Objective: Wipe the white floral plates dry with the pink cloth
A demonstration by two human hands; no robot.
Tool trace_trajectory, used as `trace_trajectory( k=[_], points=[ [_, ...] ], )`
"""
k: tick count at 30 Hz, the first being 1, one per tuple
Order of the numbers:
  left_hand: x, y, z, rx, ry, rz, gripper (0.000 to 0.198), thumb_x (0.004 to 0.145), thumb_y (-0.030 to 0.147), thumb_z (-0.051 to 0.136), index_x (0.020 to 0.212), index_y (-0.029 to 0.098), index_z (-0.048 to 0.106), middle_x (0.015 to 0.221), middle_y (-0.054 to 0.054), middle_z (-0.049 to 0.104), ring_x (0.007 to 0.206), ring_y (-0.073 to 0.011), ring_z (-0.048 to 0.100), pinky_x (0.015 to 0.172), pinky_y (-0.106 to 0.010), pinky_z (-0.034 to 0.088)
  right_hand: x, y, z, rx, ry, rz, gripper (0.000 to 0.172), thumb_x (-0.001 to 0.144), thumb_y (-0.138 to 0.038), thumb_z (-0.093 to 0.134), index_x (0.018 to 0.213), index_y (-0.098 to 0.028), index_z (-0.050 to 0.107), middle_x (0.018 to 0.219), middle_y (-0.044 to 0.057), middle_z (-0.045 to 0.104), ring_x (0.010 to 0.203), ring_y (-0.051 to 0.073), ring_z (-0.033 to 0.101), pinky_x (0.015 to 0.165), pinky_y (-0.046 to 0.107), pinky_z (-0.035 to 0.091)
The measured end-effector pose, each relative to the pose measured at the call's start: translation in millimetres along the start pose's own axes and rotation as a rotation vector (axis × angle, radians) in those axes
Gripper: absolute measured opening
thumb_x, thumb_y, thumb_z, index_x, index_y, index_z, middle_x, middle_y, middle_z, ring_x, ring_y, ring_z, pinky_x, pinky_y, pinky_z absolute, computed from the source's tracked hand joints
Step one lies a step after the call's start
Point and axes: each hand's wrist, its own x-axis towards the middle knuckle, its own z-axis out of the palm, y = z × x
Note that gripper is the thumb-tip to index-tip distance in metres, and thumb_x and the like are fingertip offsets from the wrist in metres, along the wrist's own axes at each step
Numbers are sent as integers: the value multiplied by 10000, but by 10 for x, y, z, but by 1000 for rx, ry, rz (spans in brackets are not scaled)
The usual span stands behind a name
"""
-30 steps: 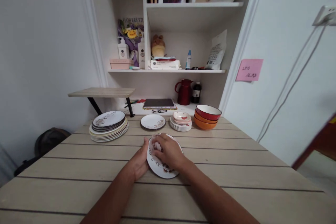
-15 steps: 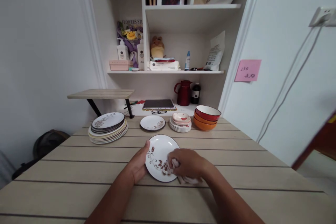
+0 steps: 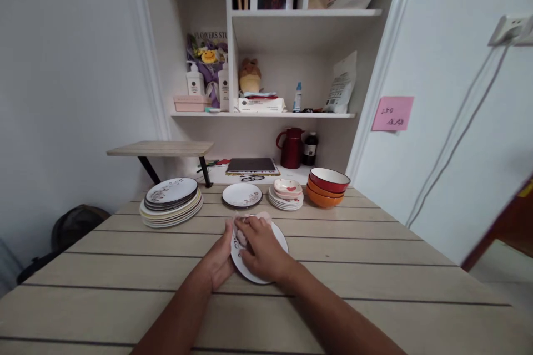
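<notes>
A white plate (image 3: 278, 236) with a dark rim and a floral print is tilted up a little over the table. My left hand (image 3: 220, 259) grips its left edge, thumb along the rim and the other fingers hidden behind. Across the plate's upper left face lies my right hand (image 3: 263, 248), pressing a pale pink cloth (image 3: 240, 228) against it. Part of the cloth shows beyond the fingertips at the plate's top edge. Most of the print is covered by the hand and cloth.
Behind the hands stand a tall plate stack (image 3: 171, 205), a smaller plate stack (image 3: 242, 196), small dishes with heart prints (image 3: 287, 195) and stacked red and orange bowls (image 3: 327, 188). A wooden riser (image 3: 160, 148) stands at the back left, and a red jug (image 3: 292, 147) at the back.
My right hand has moved with the cloth from the plate's lower right edge to its upper left. My left hand keeps its hold on the rim.
</notes>
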Motion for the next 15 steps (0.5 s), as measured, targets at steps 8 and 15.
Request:
trace_trajectory(
  k=[8,15],
  points=[
    [-14,-4,20,-1,47,-21,611,908,573,365,1296,134,537,1187,-148,668,1124,-269,610,1010,-406,409,-240,186,-278,107,-194,-119,595,728,-12,468,1259,-256,579,1432,64,421,1288,209,401,1061,351,329],
    [-14,-4,18,65,137,-82,643,912,593,321,1279,120,555,1151,-151,685,1108,-266,621,988,-397,425,-284,295,-366,-128,-204,178,329,737,-102,525,1014,-208,665,1100,93,594,860,196,588,778,312,441]
  ],
)
